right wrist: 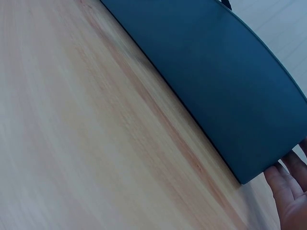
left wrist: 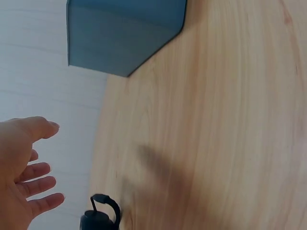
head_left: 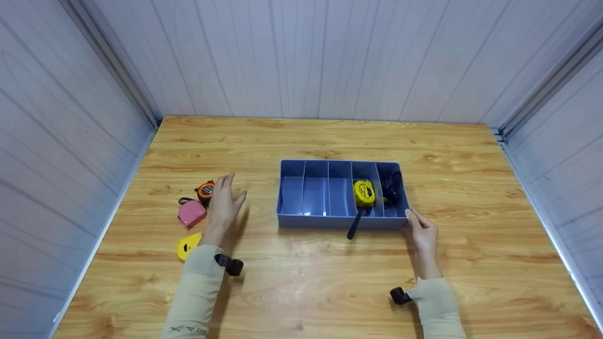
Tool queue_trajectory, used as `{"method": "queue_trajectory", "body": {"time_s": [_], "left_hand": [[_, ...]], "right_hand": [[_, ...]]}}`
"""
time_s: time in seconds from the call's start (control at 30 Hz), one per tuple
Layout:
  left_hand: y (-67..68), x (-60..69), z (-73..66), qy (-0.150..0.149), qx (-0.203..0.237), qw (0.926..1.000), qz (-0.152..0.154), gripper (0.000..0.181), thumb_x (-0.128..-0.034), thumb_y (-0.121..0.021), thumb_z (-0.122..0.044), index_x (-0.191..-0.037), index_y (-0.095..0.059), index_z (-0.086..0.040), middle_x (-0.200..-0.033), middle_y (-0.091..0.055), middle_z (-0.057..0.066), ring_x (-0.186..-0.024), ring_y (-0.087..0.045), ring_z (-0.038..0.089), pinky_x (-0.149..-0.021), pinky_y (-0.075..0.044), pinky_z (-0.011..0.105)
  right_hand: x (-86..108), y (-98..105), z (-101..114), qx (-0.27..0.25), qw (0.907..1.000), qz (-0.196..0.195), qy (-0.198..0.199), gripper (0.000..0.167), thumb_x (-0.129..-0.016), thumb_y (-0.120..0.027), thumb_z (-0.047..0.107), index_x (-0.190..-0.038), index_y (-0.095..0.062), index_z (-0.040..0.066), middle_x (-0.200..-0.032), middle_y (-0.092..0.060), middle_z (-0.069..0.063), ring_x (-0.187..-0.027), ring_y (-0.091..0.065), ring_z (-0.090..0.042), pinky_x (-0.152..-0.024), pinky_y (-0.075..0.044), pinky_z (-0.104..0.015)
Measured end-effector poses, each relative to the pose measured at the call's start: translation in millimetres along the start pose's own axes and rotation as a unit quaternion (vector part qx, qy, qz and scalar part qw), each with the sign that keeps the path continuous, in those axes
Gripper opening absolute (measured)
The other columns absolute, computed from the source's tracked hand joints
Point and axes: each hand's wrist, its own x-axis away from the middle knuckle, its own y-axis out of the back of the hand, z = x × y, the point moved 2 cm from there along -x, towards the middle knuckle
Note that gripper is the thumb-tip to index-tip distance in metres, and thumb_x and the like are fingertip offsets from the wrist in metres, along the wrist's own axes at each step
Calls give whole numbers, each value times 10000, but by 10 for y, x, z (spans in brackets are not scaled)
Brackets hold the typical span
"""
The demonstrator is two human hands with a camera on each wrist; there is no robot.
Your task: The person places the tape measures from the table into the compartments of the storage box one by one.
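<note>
Dark lettering on the left sleeve includes a mark like an X, its other characters unclear, while the print on the yellow tape measure in the blue tray and the orange-and-black tape measure is too small to read.

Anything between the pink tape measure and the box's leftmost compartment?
Yes: in the head view, the left hand is between them, beside the pink tape measure. Past the hand, only the box's left wall visibly intervenes.

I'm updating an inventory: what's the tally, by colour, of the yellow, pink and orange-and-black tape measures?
Yellow: 2 (boxed tape measure, loose tape measure)
Pink tape measure: 1
Orange-and-black tape measure: 1
Total: 4
</note>
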Motion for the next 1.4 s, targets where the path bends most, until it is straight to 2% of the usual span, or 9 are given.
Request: {"method": "queue_trajectory", "body": {"time_s": [0.07,0.33,0.47,0.67,0.77,0.87,0.93,1.2,1.4], "left_hand": [[25,13,66,57,-30,10000,48,561,-821,-625,-168,-1286,-400,50,-1269,-385,240,-1161,-367,364,-958,-313,457],[77,35,285,242,-223,9995,10,645,-785,-662,-176,-1298,-364,76,-1339,-312,242,-1228,-275,381,-994,-237,483],[77,32,362,465,-324,9983,138,681,-785,-662,-204,-1314,-338,75,-1363,-276,244,-1263,-207,384,-1024,-165,486],[63,42,482,767,-457,9958,198,691,-783,-660,-223,-1319,-335,68,-1378,-255,238,-1272,-174,401,-1030,-135,496],[65,45,534,920,-477,9944,202,696,-781,-663,-240,-1322,-338,54,-1387,-246,226,-1276,-164,397,-1023,-141,513],[75,36,573,1003,-454,9936,233,716,-779,-666,-247,-1331,-322,52,-1394,-225,229,-1277,-147,406,-1020,-132,525],[89,26,586,1044,-429,9933,241,728,-770,-671,-244,-1333,-317,54,-1394,-218,233,-1277,-142,410,-1022,-133,519],[101,-6,649,1226,-253,9914,369,726,-779,-649,-228,-1342,-290,57,-1381,-198,268,-1266,-174,396,-1004,-216,493],[109,-5,671,1281,-233,9910,310,744,-784,-664,-275,-1336,-296,63,-1345,-239,304,-1223,-255,425,-981,-259,495]], "right_hand": [[1,-1,1,-14,10000,4,-2,85,-794,-665,223,-815,-664,305,-1143,-565,-12,-1021,-537,-142,-824,-458,-315],[-3,0,23,430,9988,-97,232,123,-823,-631,175,-945,-647,188,-984,-610,100,-884,-573,-35,-787,-479,-310],[-5,1,15,507,9981,-145,303,98,-822,-631,167,-911,-643,208,-994,-606,71,-826,-581,-6,-759,-491,-286],[-5,-4,-6,386,9986,-130,332,111,-815,-639,172,-834,-640,282,-855,-610,139,-797,-598,-27,-720,-501,-253],[-8,-3,-15,343,9989,-128,300,133,-816,-638,174,-939,-655,222,-858,-610,150,-821,-596,-42,-736,-496,-254],[-11,-1,-26,219,9994,-90,254,332,-807,-650,196,-1116,-596,85,-877,-616,140,-863,-592,-65,-766,-487,-275],[-11,3,-33,186,9996,-84,212,419,-791,-669,232,-1143,-570,28,-879,-621,143,-869,-592,-68,-771,-486,-279],[-39,22,-76,-8,9998,-30,178,308,-761,-699,261,-1046,-653,155,-988,-628,72,-874,-592,-63,-745,-487,-243],[-27,12,-33,269,9989,-197,336,101,-795,-662,191,-872,-662,257,-854,-623,131,-756,-616,-56,-702,-506,-266]]}}
